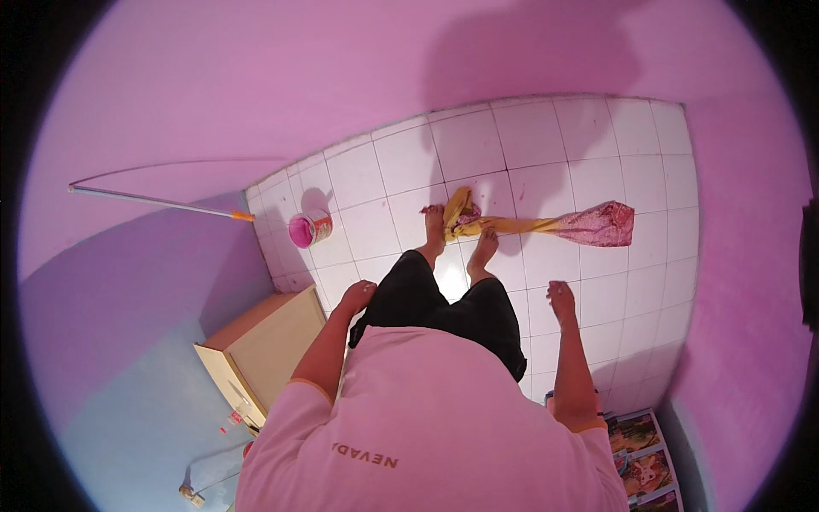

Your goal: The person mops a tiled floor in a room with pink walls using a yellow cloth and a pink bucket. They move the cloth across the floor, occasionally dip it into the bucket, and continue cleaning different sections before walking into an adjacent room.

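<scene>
My left hand (359, 296) hangs beside my left thigh, its fingers loosely curled, with nothing visible in it. Over the floor to the right, my right hand (561, 297) hangs away from my body, also empty and loosely bent. A long twisted cloth, yellow (459, 211) at one end and pink-patterned (601, 225) at the other, lies on the tiles. Its yellow part is bunched by my bare feet (484, 248), and my right foot appears to touch it. Left of my feet is a small paint tub (320, 226) with bright pink paint inside.
A long pole (153, 200) with an orange end leans at the left wall. Below it stands a wooden cabinet (275, 345). At lower right is a picture-fronted drawer unit (646, 470). Pink spots mark the white tile floor (403, 163). The pink wall (307, 77) borders it ahead.
</scene>
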A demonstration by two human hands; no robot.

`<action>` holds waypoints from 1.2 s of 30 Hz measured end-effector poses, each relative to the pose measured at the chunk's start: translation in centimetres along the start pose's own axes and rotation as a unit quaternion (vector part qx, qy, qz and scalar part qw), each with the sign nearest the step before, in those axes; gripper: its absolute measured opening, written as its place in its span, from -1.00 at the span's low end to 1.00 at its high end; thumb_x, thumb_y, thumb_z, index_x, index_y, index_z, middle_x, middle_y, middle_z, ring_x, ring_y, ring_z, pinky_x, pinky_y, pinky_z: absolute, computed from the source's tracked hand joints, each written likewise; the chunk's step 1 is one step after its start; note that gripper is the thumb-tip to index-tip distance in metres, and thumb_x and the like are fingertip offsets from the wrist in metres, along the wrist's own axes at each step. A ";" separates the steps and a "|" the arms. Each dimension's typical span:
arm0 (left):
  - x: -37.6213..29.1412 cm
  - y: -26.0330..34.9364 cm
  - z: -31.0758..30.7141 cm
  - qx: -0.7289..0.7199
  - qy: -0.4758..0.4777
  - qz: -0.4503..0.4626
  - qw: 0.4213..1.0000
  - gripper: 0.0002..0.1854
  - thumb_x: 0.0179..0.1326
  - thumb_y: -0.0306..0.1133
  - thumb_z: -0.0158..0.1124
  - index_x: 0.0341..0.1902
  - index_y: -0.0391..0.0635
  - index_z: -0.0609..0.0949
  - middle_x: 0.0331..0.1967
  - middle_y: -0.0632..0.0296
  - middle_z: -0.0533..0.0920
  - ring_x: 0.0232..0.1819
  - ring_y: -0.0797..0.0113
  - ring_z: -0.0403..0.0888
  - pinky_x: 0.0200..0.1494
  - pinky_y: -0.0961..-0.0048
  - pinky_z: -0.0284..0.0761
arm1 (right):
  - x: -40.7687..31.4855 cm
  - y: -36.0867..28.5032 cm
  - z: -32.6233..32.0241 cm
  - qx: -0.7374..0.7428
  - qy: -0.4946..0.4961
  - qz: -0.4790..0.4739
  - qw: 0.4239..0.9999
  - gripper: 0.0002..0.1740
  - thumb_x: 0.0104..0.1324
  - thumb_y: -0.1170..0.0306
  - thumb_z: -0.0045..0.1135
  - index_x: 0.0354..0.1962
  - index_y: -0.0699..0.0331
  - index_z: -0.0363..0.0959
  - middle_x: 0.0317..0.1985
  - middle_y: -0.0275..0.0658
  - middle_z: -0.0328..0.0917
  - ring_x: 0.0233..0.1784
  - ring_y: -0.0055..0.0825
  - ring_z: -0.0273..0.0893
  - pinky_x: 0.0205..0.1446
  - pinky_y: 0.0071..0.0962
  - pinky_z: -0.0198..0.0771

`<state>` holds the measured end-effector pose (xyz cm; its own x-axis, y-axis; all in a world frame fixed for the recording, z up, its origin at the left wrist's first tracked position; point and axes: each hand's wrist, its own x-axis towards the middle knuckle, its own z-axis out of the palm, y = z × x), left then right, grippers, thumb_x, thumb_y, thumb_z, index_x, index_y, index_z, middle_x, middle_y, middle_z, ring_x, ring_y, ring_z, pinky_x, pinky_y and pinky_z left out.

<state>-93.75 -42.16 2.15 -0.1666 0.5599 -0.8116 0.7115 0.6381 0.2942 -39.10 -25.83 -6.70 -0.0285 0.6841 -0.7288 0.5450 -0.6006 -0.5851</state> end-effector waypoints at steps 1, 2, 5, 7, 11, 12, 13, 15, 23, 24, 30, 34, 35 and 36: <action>0.3 -0.1 -0.8 0.046 -0.012 0.027 0.999 -0.55 0.32 -0.06 -0.07 -0.06 -0.19 0.58 -0.08 -0.07 0.60 0.02 -0.02 0.53 0.10 0.24 0.39 | 0.0 2.6 0.6 -0.015 -0.007 0.012 1.000 -0.68 0.37 0.20 -0.08 -0.21 0.29 0.47 -0.40 -0.23 0.55 -0.38 -0.48 0.55 -0.24 -0.44 0.44; 0.6 -0.5 -1.3 0.090 -0.023 0.052 0.994 -0.56 0.32 -0.07 -0.08 -0.07 -0.19 0.58 -0.09 -0.07 0.60 0.02 -0.02 0.53 0.10 0.24 0.39 | -0.9 3.7 1.2 0.006 -0.018 0.032 0.999 -0.68 0.35 0.21 -0.08 -0.23 0.31 0.47 -0.39 -0.16 0.56 -0.34 -0.38 0.55 -0.20 -0.40 0.43; 2.6 1.5 -3.6 0.000 0.057 0.034 0.998 -0.54 0.33 -0.05 -0.10 -0.06 -0.21 0.57 -0.10 -0.08 0.59 0.01 -0.03 0.51 0.05 0.22 0.40 | -1.4 9.5 2.5 -0.072 -0.027 0.058 0.995 -0.63 0.27 0.17 -0.03 -0.30 0.36 0.45 -0.34 -0.03 0.56 -0.23 -0.17 0.54 -0.11 -0.28 0.42; 4.2 2.3 -4.8 -0.073 0.076 0.012 0.994 -0.51 0.34 -0.02 -0.09 -0.05 -0.21 0.57 -0.14 -0.06 0.62 -0.03 0.01 0.56 0.05 0.25 0.41 | -2.1 10.7 3.2 -0.069 -0.051 0.126 0.988 -0.59 0.25 0.14 -0.01 -0.28 0.39 0.44 -0.32 0.03 0.57 -0.21 -0.14 0.55 -0.10 -0.27 0.42; 7.3 5.5 -6.4 -0.100 0.131 0.016 0.986 -0.55 0.32 -0.04 -0.03 -0.05 -0.17 0.59 -0.11 -0.04 0.62 0.01 0.02 0.55 0.08 0.26 0.41 | 1.9 13.2 3.0 -0.173 -0.066 0.090 0.979 -0.56 0.25 0.11 -0.02 -0.26 0.40 0.43 -0.29 0.09 0.56 -0.17 -0.03 0.53 -0.07 -0.21 0.42; 7.8 6.2 -6.8 -0.106 0.138 0.004 0.985 -0.55 0.32 -0.04 -0.03 -0.05 -0.17 0.59 -0.10 -0.04 0.62 0.01 0.02 0.55 0.08 0.26 0.41 | 3.3 12.4 2.3 -0.199 -0.055 0.057 0.977 -0.56 0.28 0.12 -0.07 -0.24 0.41 0.43 -0.27 0.11 0.55 -0.13 0.05 0.50 -0.03 -0.17 0.41; 7.9 6.6 -7.0 -0.113 0.144 -0.007 0.983 -0.55 0.32 -0.04 -0.02 -0.04 -0.18 0.59 -0.10 -0.05 0.62 0.01 0.03 0.55 0.08 0.27 0.41 | 4.6 11.5 1.7 -0.171 -0.034 0.023 0.984 -0.56 0.30 0.11 -0.08 -0.23 0.40 0.43 -0.30 0.07 0.56 -0.17 -0.02 0.52 -0.06 -0.20 0.42; 7.6 5.4 -6.4 -0.118 0.137 0.004 0.984 -0.55 0.31 -0.04 -0.02 -0.05 -0.18 0.59 -0.10 -0.04 0.62 0.01 0.02 0.55 0.08 0.27 0.41 | 6.9 8.0 0.6 -0.100 -0.007 -0.014 0.995 -0.56 0.32 0.11 -0.09 -0.21 0.37 0.44 -0.35 -0.02 0.55 -0.27 -0.19 0.55 -0.13 -0.29 0.43; 0.8 0.9 -2.9 -0.098 0.103 -0.034 0.989 -0.53 0.31 -0.02 -0.04 -0.07 -0.20 0.59 -0.12 -0.05 0.62 -0.01 -0.02 0.55 0.07 0.24 0.42 | 6.8 -7.4 -2.1 -0.043 -0.012 -0.072 0.996 -0.67 0.38 0.21 -0.08 -0.17 0.35 0.41 -0.38 -0.21 0.52 -0.38 -0.46 0.52 -0.21 -0.45 0.43; -0.1 0.2 -2.7 -0.080 0.085 -0.043 0.992 -0.53 0.31 -0.02 -0.04 -0.07 -0.20 0.59 -0.12 -0.06 0.62 -0.01 -0.02 0.55 0.08 0.24 0.42 | 6.9 -6.5 -2.1 -0.046 -0.011 -0.064 0.997 -0.67 0.38 0.21 -0.08 -0.17 0.35 0.41 -0.38 -0.21 0.52 -0.38 -0.46 0.51 -0.21 -0.45 0.43; -0.2 -3.0 -3.8 -0.052 0.063 -0.099 0.992 -0.52 0.31 -0.01 -0.04 -0.08 -0.21 0.58 -0.09 -0.08 0.60 0.02 -0.03 0.53 0.09 0.21 0.40 | 5.7 7.7 -1.2 -0.104 -0.030 -0.007 0.994 -0.63 0.33 0.12 -0.04 -0.29 0.30 0.42 -0.54 -0.25 0.49 -0.49 -0.46 0.47 -0.30 -0.38 0.41; 2.7 -4.3 -4.1 -0.064 0.122 -0.079 0.987 -0.55 0.31 -0.03 -0.05 -0.11 -0.18 0.60 -0.16 -0.08 0.62 -0.04 -0.06 0.55 0.04 0.17 0.42 | 1.6 16.7 1.0 0.019 -0.045 0.139 0.989 -0.76 0.32 0.18 0.04 -0.27 0.18 0.40 -0.53 -0.35 0.47 -0.55 -0.59 0.46 -0.63 -0.54 0.32; 3.6 -3.5 -3.9 -0.085 0.124 -0.055 0.987 -0.56 0.31 -0.03 -0.03 -0.09 -0.17 0.60 -0.16 -0.06 0.63 -0.04 -0.03 0.56 0.04 0.20 0.43 | 0.0 16.6 1.1 0.031 -0.049 0.174 0.983 -0.73 0.29 0.17 0.08 -0.28 0.21 0.39 -0.57 -0.33 0.45 -0.58 -0.57 0.43 -0.59 -0.51 0.34; 4.4 -2.2 -4.2 -0.102 0.126 -0.028 0.986 -0.57 0.31 -0.04 -0.02 -0.07 -0.15 0.59 -0.16 -0.05 0.63 -0.05 0.00 0.57 0.03 0.23 0.43 | -1.2 16.2 1.7 0.046 -0.052 0.207 0.976 -0.70 0.25 0.17 0.11 -0.29 0.25 0.39 -0.61 -0.31 0.43 -0.61 -0.54 0.39 -0.54 -0.48 0.36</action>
<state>-98.91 -38.84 0.03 -0.3845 0.6174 -0.6862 0.5479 0.7509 0.3686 -31.70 -37.09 -15.90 0.0914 0.3323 -0.9387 0.4498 -0.8548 -0.2587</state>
